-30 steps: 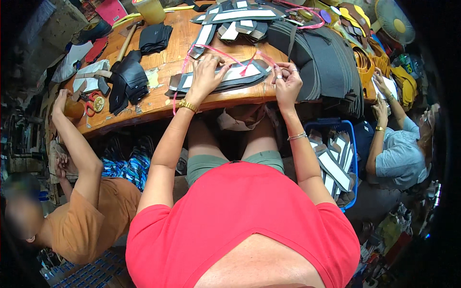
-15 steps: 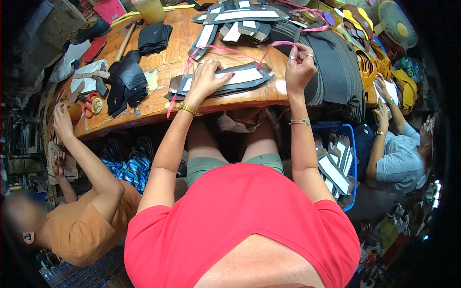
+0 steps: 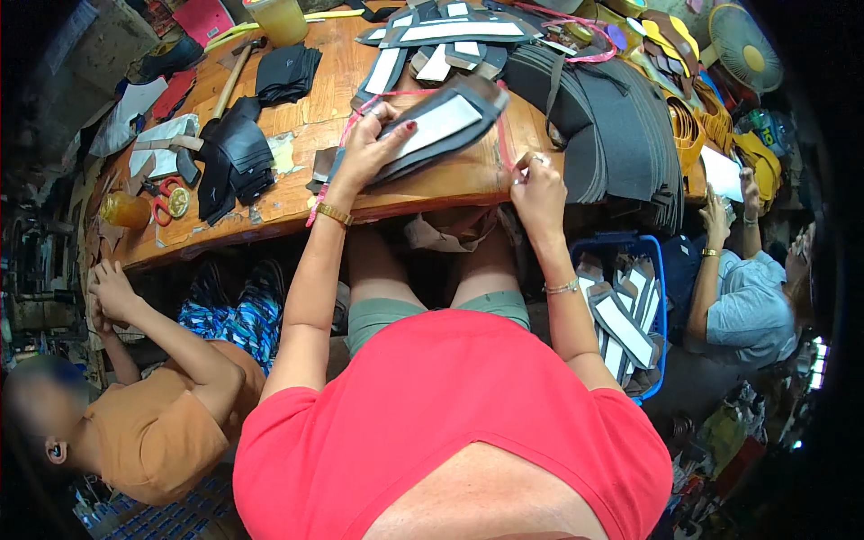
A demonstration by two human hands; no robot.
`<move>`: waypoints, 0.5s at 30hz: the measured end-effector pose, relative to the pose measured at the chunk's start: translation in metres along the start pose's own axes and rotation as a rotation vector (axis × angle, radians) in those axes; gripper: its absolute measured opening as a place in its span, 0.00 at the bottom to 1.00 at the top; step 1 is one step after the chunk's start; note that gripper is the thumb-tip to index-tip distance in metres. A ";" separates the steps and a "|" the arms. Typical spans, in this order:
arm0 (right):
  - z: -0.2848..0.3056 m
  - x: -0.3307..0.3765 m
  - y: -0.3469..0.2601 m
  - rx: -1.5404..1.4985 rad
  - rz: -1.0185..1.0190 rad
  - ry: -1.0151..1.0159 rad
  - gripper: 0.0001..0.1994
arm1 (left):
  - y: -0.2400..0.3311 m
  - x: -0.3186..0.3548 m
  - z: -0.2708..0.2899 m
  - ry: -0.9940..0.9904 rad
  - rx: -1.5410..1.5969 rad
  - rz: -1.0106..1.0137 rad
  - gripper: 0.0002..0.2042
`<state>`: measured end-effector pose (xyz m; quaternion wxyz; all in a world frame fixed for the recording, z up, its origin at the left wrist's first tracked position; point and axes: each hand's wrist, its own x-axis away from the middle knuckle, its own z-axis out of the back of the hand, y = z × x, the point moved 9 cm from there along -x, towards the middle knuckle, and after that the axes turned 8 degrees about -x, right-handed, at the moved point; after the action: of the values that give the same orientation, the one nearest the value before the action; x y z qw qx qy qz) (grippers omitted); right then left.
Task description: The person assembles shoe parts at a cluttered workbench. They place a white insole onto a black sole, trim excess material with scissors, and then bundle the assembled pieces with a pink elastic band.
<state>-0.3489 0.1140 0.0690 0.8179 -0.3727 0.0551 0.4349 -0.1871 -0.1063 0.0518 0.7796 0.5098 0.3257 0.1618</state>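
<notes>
My left hand (image 3: pixel 369 144) presses on a stack of dark shoe-upper pieces with white panels (image 3: pixel 441 121) lying on the wooden table (image 3: pixel 288 202). A pink cord (image 3: pixel 500 144) loops around that stack. My right hand (image 3: pixel 537 184) is at the table's front edge, pinching the pink cord's right side. More of the same dark and white pieces (image 3: pixel 459 31) lie fanned out farther back on the table.
A thick pile of grey sheets (image 3: pixel 612 117) fills the table's right. Black pieces (image 3: pixel 236 153), a hammer (image 3: pixel 236 72), scissors (image 3: pixel 171 202) and a yellow cup (image 3: pixel 274 18) lie left. A blue crate (image 3: pixel 661 297) holds more pieces. One person sits at my left (image 3: pixel 153 423), another at my right (image 3: pixel 747 297).
My right hand dropped from above the stack to the table's front edge, drawing the pink cord down. The stack tilted up at its right end. My left hand stayed on it.
</notes>
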 end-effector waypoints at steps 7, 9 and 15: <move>-0.009 0.027 -0.027 -0.236 -0.004 -0.114 0.04 | -0.013 -0.003 0.012 -0.003 0.482 0.072 0.07; -0.021 0.034 -0.040 -0.192 -0.009 -0.236 0.04 | -0.007 -0.004 0.022 0.080 0.559 0.067 0.08; -0.035 0.041 -0.017 -0.407 -0.141 -0.312 0.04 | -0.020 0.000 0.056 0.200 0.782 0.123 0.12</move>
<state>-0.3027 0.1123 0.0372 0.7530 -0.4607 -0.1863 0.4313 -0.1511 -0.1535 0.0487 0.4803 0.7680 0.4059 0.1210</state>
